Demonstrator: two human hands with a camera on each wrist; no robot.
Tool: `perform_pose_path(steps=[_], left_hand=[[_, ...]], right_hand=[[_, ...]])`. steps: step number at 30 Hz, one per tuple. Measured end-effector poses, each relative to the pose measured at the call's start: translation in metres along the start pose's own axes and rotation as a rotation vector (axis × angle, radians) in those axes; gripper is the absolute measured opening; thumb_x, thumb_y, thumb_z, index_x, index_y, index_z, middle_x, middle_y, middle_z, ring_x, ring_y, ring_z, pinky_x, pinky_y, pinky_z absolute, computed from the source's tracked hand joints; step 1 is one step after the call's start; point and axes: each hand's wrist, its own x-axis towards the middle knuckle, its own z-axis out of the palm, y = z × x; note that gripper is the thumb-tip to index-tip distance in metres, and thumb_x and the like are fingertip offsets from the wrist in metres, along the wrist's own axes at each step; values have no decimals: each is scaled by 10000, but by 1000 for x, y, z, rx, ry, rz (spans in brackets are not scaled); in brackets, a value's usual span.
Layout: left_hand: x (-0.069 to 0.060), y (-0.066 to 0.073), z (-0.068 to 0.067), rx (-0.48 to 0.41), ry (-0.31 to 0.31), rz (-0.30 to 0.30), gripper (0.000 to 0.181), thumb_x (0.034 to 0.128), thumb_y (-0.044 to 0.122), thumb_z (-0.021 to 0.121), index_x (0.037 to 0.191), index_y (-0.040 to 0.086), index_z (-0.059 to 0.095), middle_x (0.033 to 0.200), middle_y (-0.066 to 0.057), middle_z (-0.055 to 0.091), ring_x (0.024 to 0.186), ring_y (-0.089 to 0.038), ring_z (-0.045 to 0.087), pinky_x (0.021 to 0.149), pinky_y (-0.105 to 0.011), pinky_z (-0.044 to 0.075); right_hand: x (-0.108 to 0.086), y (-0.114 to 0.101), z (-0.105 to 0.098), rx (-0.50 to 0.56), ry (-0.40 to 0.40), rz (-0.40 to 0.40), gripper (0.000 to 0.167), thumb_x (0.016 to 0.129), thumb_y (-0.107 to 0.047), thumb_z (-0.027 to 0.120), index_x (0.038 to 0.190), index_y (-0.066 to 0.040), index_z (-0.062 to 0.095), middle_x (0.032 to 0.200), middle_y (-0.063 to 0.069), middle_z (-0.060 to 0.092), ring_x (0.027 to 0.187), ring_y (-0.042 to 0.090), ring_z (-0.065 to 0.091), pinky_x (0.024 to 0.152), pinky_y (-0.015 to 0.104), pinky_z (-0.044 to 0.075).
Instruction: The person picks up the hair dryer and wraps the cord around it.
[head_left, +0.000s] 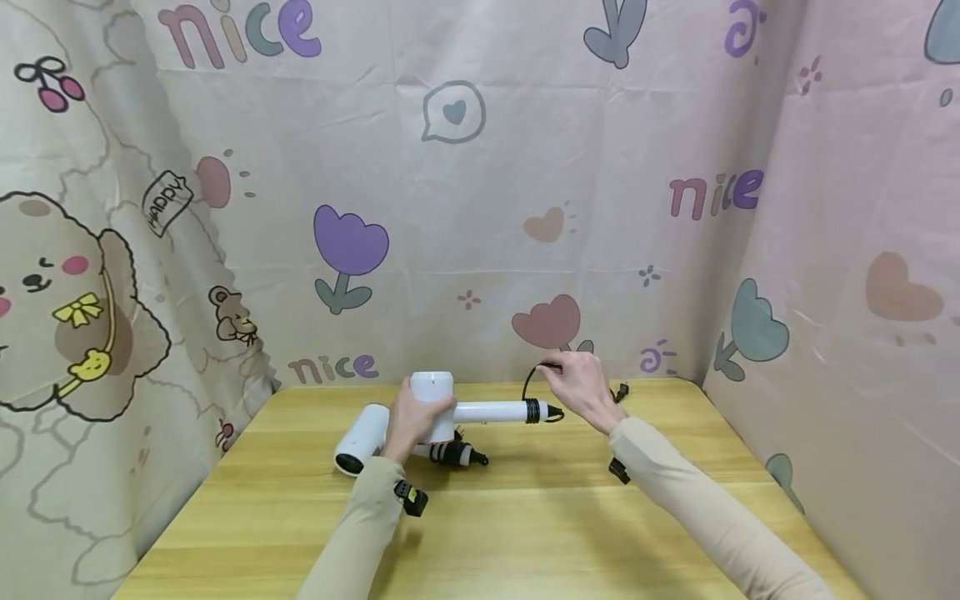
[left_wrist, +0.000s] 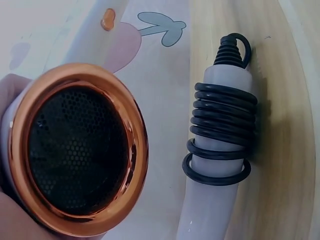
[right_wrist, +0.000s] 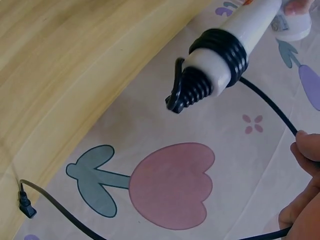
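My left hand (head_left: 408, 421) grips a white hair dryer (head_left: 433, 387) round its head, the handle pointing right. A black cord (right_wrist: 269, 101) is coiled round the end of that handle. From the coils it runs in a loop to my right hand (head_left: 581, 387), which pinches it between thumb and fingers. The cord's free end, with a black plug (right_wrist: 27, 206), hangs down to the table's far right. A copper-coloured rim (left_wrist: 75, 74) round a dark mesh faces the left wrist camera. Beneath the held one, a second white hair dryer (head_left: 365, 432) lies on the table, its cord (left_wrist: 223, 120) wound round its handle.
The wooden table (head_left: 525, 533) has its far edge just behind both hands. A patterned curtain (head_left: 450, 192) hangs behind it and along both sides. Black wrist cameras (head_left: 412, 498) are strapped to the forearms.
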Motion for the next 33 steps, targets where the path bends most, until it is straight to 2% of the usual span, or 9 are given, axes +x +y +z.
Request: perform_pose_path(steps=[6, 10, 15, 20, 27, 33], left_hand=[[1, 2, 0, 48, 31, -15, 912, 698, 419, 802, 1407, 38, 374, 1084, -214, 605, 906, -337, 640, 641, -366, 596], [1, 0, -1, 72, 69, -38, 917, 700, 444, 798, 1401, 31, 373, 1070, -218, 612, 883, -336, 642, 634, -363, 588], [3, -1, -2, 86, 119, -51, 931, 701, 474, 790, 1408, 37, 371, 1084, -211, 615, 904, -343, 636, 647, -370, 580], [6, -1, -2, 95, 143, -59, 926, 703, 474, 790, 1406, 37, 376, 1093, -202, 613, 924, -341, 630, 670, -368, 574], [7, 3, -2, 15, 188, -99, 913, 721, 491, 783, 1406, 39, 383, 1106, -189, 605, 961, -333, 605, 736, -392, 563], [9, 4, -3, -126, 230, -156, 888, 705, 437, 813, 1400, 61, 408, 1156, -173, 592, 1014, -331, 584, 812, -415, 550]], right_hand=[[-6, -5, 0, 8, -12, 58, 97, 864, -220, 727, 884, -163, 802, 784, -15, 760, 541, 56, 611, 522, 255, 497], [-12, -7, 1, -7, -14, 76, 88, 845, -221, 732, 852, -168, 802, 758, -18, 755, 483, 25, 527, 474, 225, 432], [-21, -8, 3, -8, -10, 80, 84, 827, -221, 740, 834, -161, 799, 703, -21, 735, 422, 36, 393, 409, 215, 321], [-29, -10, 7, -12, -33, 74, 93, 830, -228, 741, 832, -155, 799, 681, -32, 718, 417, 38, 340, 385, 201, 258], [-38, -12, 14, 21, -11, 20, 87, 846, -217, 746, 794, -167, 794, 576, -84, 587, 459, 20, 340, 422, 192, 263], [-43, -10, 20, 82, -70, -70, 141, 899, -151, 684, 787, -153, 769, 562, -115, 513, 476, -13, 354, 452, 167, 300]])
